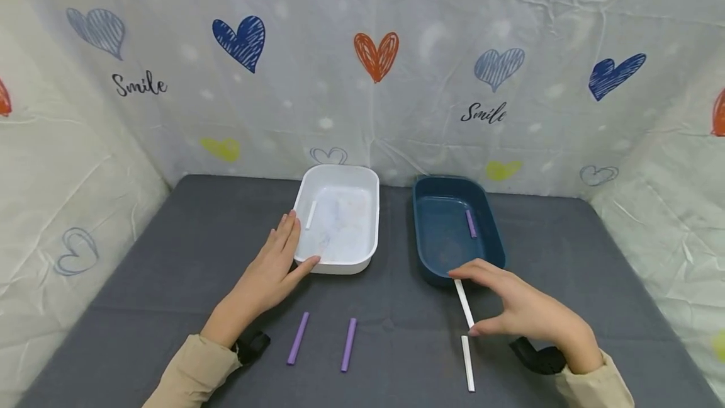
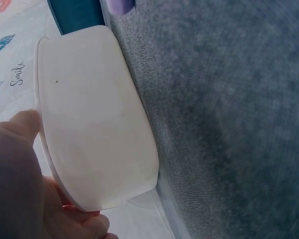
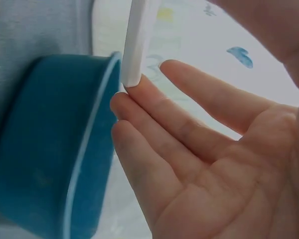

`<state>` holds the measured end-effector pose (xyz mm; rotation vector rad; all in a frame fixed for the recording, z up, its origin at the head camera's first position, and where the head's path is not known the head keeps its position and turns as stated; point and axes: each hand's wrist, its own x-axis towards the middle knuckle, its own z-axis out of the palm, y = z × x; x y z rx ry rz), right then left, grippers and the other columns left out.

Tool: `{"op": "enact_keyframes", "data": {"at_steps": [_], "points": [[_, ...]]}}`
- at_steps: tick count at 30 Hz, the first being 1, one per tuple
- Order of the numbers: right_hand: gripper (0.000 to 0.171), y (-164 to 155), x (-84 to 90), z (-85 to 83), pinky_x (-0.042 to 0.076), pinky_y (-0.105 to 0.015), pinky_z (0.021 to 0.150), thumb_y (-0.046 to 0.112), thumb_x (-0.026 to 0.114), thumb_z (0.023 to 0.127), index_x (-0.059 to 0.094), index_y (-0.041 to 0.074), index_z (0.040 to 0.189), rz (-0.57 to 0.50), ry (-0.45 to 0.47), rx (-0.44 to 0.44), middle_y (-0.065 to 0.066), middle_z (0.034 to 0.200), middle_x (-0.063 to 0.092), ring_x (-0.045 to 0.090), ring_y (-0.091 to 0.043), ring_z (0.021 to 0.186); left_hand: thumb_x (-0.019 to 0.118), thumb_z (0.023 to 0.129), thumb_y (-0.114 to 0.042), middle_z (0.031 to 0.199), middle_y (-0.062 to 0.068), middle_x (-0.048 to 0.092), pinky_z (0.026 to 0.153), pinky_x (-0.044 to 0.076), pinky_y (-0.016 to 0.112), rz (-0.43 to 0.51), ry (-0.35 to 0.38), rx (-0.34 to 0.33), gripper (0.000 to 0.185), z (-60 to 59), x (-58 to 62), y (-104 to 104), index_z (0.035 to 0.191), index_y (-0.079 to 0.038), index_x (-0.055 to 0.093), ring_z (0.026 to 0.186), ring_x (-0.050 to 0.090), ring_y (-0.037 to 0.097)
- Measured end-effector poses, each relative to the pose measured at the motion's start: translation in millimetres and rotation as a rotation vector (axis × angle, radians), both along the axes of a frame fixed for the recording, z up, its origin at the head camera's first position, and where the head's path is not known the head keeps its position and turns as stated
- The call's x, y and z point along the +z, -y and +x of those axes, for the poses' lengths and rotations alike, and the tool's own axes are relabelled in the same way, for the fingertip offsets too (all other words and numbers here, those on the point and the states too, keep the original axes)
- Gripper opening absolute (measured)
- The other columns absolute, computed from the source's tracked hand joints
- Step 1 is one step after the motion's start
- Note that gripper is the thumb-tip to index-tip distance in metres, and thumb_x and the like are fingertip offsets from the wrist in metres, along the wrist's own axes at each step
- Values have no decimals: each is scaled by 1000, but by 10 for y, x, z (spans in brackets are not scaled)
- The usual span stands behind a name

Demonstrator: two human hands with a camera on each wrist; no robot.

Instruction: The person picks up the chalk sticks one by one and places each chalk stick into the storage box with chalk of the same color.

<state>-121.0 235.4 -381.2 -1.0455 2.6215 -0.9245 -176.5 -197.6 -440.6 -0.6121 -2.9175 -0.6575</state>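
Observation:
My left hand (image 1: 290,245) lies flat against the front left corner of the white tray (image 1: 362,181), fingers straight along its side and thumb on the front wall; the left wrist view shows the same tray (image 2: 94,114) from outside. A white stick (image 1: 311,215) lies in that tray. My right hand (image 1: 474,302) pinches another white stick (image 1: 464,304) end to end between a fingertip and the thumb, just in front of the dark blue tray (image 1: 430,269). In the right wrist view this stick (image 3: 137,40) rests on a fingertip (image 3: 127,102) beside the blue tray (image 3: 45,144). A purple stick (image 1: 471,223) lies in the blue tray.
Two purple sticks (image 1: 297,337) (image 1: 348,344) lie on the grey table cloth (image 1: 187,250) near the front. A second white stick (image 1: 467,362) lies just below my right hand. A heart-printed sheet (image 1: 374,80) walls in the back and both sides.

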Motion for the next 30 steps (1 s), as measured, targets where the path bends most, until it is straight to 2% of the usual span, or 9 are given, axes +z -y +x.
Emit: {"op": "enact_keyframes", "data": {"at_steps": [4, 10, 19, 26, 30], "points": [[77, 75, 85, -43, 45, -37, 102, 24, 86, 79, 49, 17, 145, -9, -10, -3, 5, 140, 49, 48, -12, 128, 47, 102, -53, 164, 20, 0, 119, 11, 55, -2, 1, -4, 89, 7, 9, 4, 156, 7, 10, 151, 0, 33], [80, 171, 182, -126, 44, -37, 103, 26, 87, 77, 48, 22, 146, -19, -37, -11, 9, 140, 48, 45, -10, 129, 47, 101, -53, 164, 20, 1, 119, 12, 56, -3, 1, 1, 89, 16, -2, -1, 156, 7, 10, 151, 0, 33], [77, 236, 265, -239, 44, -42, 104, 31, 85, 80, 48, 19, 146, -43, -58, -19, 4, 141, 49, 47, -14, 129, 47, 102, -53, 164, 21, 1, 119, 12, 56, -7, 1, -5, 89, -7, 10, -14, 155, 7, 10, 151, 0, 33], [77, 275, 314, -318, 42, -36, 106, 21, 88, 77, 49, 19, 145, -81, -87, -23, 10, 139, 49, 47, -15, 129, 48, 102, -53, 165, 19, 0, 119, 12, 56, -8, 2, -6, 89, -11, 15, 3, 155, 7, 10, 151, 1, 34], [79, 300, 359, -369, 40, -39, 107, 23, 87, 78, 48, 18, 147, -94, -89, -27, 4, 140, 51, 45, -16, 130, 48, 102, -52, 164, 20, 1, 119, 12, 56, -3, 3, -6, 89, -8, 26, -6, 155, 8, 11, 151, 1, 34]]}}
